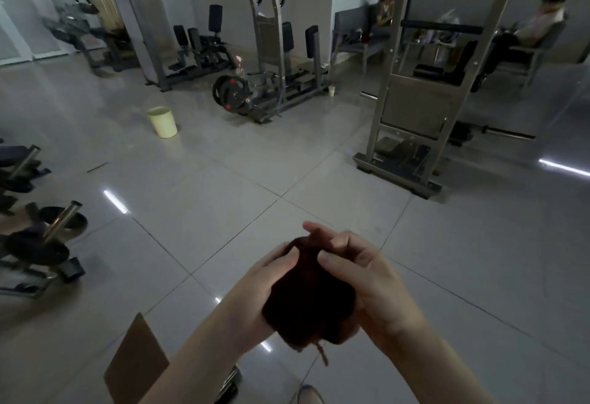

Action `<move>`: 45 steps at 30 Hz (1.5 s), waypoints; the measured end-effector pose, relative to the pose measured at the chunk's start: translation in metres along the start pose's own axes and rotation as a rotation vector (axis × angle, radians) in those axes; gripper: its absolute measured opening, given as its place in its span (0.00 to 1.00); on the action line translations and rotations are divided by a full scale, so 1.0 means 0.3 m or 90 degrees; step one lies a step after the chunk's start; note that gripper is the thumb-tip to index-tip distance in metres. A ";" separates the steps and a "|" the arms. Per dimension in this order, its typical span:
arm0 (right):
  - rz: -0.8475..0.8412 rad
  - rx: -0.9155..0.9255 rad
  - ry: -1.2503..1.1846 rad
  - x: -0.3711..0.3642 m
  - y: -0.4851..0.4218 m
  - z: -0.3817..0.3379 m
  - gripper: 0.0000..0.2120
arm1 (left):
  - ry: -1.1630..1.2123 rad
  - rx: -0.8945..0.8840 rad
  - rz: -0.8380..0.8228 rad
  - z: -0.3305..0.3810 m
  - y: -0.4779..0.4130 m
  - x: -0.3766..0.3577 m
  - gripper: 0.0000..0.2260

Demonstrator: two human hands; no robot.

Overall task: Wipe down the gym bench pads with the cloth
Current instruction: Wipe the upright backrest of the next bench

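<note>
A dark red cloth (311, 301) is bunched between both of my hands, low in the middle of the view, above the tiled floor. My left hand (255, 292) grips its left side with the thumb on top. My right hand (367, 279) holds the right side, fingers curled over the cloth's top edge. A loose thread hangs below the cloth. Black padded machines (198, 43) stand at the back left, and another with black pads (298, 39) stands at the back centre, both far from my hands.
A pale yellow bucket (162, 121) stands on the floor at left centre. Weight plates on racks (41, 244) are at the left edge. A tall metal frame machine (424, 97) stands at the right. Two people sit on chairs at the back right. A brown board (137, 362) is by my left arm.
</note>
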State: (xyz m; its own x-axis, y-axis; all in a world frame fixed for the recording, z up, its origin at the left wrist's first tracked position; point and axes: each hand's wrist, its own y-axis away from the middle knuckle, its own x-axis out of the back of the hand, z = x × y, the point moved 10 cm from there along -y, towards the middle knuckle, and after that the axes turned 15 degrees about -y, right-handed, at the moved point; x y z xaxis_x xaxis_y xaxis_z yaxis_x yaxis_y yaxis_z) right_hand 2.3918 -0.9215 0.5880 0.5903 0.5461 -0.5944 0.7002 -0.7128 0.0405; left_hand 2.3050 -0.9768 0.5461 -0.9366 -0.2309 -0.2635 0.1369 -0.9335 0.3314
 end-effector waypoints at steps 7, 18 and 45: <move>-0.105 0.020 0.143 0.005 -0.505 -0.128 0.06 | 0.072 -0.005 -0.012 0.190 -0.464 0.139 0.25; -0.129 -0.008 0.188 -0.067 -1.258 -0.065 0.12 | -0.070 0.021 0.265 0.439 -0.819 0.602 0.31; -0.734 -0.397 0.134 -1.541 -1.993 0.976 0.09 | -0.191 -0.043 1.205 0.824 -0.150 1.978 0.05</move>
State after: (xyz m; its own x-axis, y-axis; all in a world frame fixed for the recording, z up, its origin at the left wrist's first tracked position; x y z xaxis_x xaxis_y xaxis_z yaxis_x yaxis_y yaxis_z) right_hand 1.5827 -0.8767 0.6035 -0.4514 0.7954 -0.4045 0.8710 0.4912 -0.0062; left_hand 1.6633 -1.0039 0.5988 0.4126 -0.7677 0.4903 0.8979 0.4335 -0.0769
